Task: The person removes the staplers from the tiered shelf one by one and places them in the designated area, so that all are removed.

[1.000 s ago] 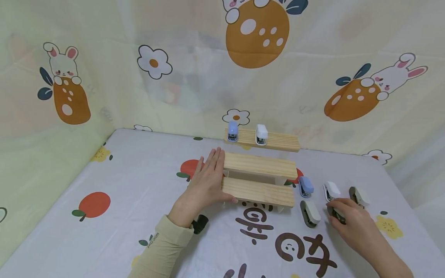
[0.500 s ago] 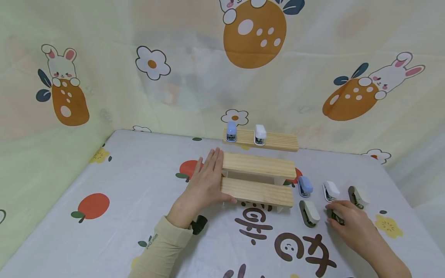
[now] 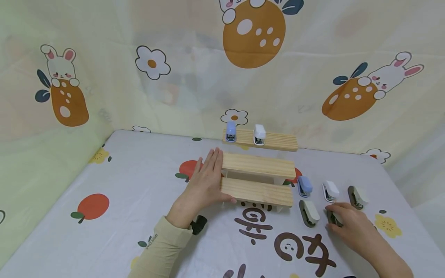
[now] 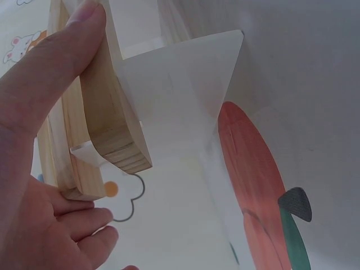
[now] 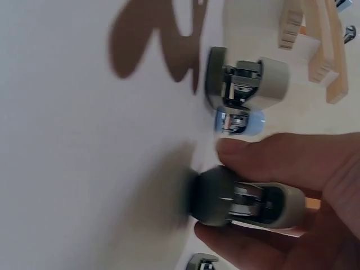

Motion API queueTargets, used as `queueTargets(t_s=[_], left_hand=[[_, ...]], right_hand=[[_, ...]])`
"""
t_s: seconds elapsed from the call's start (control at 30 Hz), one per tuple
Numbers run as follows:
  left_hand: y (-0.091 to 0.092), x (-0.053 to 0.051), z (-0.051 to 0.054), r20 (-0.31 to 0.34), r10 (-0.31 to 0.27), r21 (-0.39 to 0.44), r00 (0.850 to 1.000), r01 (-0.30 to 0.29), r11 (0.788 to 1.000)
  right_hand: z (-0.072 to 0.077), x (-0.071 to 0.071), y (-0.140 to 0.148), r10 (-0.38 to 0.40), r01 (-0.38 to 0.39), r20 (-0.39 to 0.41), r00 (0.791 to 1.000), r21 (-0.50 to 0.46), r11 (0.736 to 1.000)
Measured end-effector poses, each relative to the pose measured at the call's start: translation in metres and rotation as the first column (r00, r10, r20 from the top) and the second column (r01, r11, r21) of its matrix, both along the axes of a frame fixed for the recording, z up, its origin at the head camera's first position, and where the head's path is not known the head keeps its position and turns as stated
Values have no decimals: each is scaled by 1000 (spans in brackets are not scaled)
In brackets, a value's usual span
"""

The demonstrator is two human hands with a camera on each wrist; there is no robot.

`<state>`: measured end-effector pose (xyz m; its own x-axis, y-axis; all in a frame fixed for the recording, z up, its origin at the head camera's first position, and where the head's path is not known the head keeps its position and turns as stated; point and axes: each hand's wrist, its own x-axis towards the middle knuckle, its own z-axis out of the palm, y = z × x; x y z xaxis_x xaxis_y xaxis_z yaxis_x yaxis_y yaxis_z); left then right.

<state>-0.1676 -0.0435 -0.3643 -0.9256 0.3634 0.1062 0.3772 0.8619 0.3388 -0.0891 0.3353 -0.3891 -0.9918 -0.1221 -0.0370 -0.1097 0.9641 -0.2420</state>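
A three-step wooden shelf (image 3: 257, 193) with translucent supports stands near the middle of the table. My left hand (image 3: 203, 181) lies along its left end, fingers straight, and the thumb touches the lowest plank's front, as the left wrist view also shows. On the right, my right hand (image 3: 354, 224) pinches a grey and dark green mini stapler (image 5: 247, 202) between thumb and fingers, low over the cloth. Around it stand a grey stapler (image 3: 309, 213), a blue stapler (image 3: 304, 186), a white stapler (image 3: 330, 191) and another grey stapler (image 3: 357, 197).
On the top plank (image 3: 281, 141) sit a blue mini stapler (image 3: 231, 131) and a white mini stapler (image 3: 259, 134). A printed cloth (image 3: 139, 173) covers the table, and a patterned curtain (image 3: 187, 92) hangs behind and at the sides.
My right hand has shifted slightly toward me with the stapler in its fingers. My left hand keeps its place on the shelf. The head view has drifted a little.
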Motion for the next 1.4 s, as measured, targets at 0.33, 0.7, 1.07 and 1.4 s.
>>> queueTargets(t_s=[0.33,0.7,1.07,1.4], left_hand=[[0,1,0,-1,-3,7,1000,3,1000],[1,-1,1,8,0,-10,1000,1,1000],[1,0,1,9,0,-1,1000,0,1000],[0,0,0,2,-3,-5,1000,3,1000]], right_hand=[[1,3,-2,16,-16,-49,999,1,1000],[-5,3,2,16,-17,-37,999,-12,1000],[7,6,-1,-4,4,-67,998,1,1000],[29,8,-6,17,-29,-228,974,-49,998]])
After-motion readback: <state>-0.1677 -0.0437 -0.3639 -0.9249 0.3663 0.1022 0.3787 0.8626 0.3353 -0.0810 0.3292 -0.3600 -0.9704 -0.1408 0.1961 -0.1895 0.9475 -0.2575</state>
